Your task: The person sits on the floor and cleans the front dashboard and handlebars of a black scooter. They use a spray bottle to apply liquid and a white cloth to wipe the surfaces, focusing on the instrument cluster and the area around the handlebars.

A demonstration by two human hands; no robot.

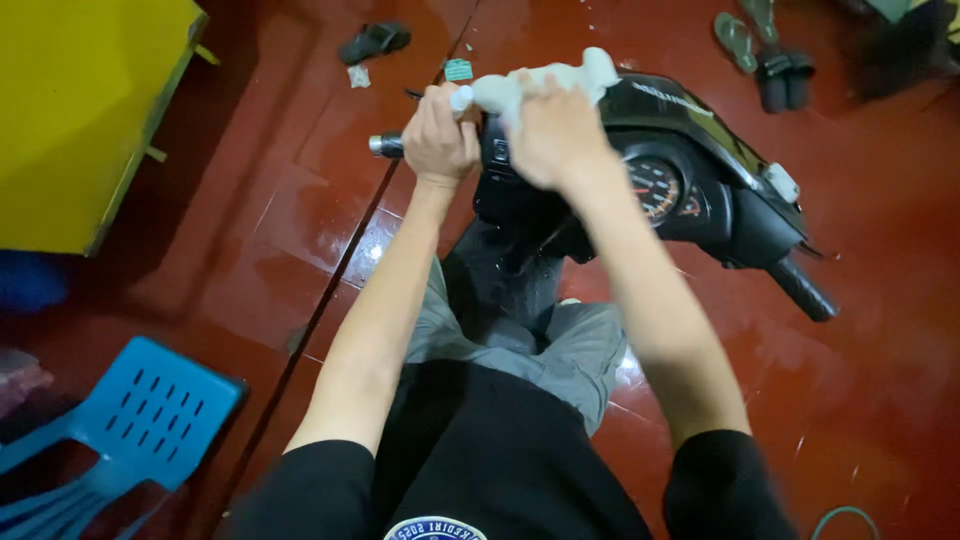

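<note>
Well, the left hand [438,135] is clenched round the scooter's left handlebar grip [386,145]; the right hand [553,130] presses a white cloth [545,80], bunched at its twelve o'clock, onto the handlebar cover [690,125].

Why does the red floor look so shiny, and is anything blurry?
In the head view, light glares off the wet-looking red floor in white patches; the right hand and white cloth are smeared by motion blur, while the left hand on the handlebar grip looks sharper.

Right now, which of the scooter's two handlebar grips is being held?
The left handlebar grip, gripped by the left hand. The right handlebar grip sticks out bare, untouched.
</note>
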